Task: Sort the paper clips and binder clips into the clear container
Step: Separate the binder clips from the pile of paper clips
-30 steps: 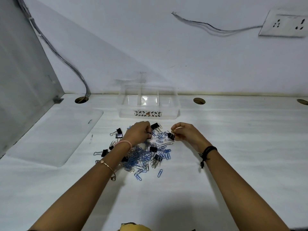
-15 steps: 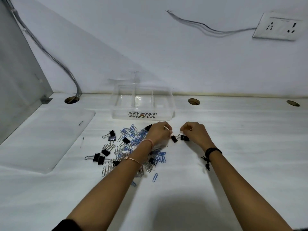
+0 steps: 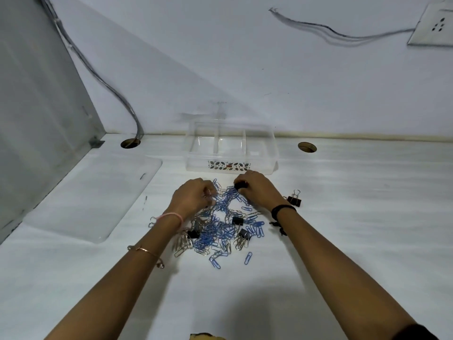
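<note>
A heap of blue and silver paper clips [image 3: 220,231] lies on the white table, with black binder clips [image 3: 237,220] mixed in. My left hand [image 3: 193,198] rests on the heap's far left, its fingers curled down into the paper clips. At the heap's far edge my right hand [image 3: 259,190] pinches a black binder clip [image 3: 239,185]. One binder clip [image 3: 294,200] lies alone, right of my right wrist. The clear container [image 3: 269,153], split into compartments, stands just beyond both hands and looks empty.
A clear flat lid [image 3: 93,195] lies on the table to the left. Two cable holes [image 3: 130,143] [image 3: 307,147] open in the table by the wall. A grey partition [image 3: 36,119] closes the left side. Bare white tabletop stretches to the right.
Both hands have moved left, back onto the heap. The right hand now pinches a black binder clip at the heap's far edge. A binder clip stays behind on the table to the right.
</note>
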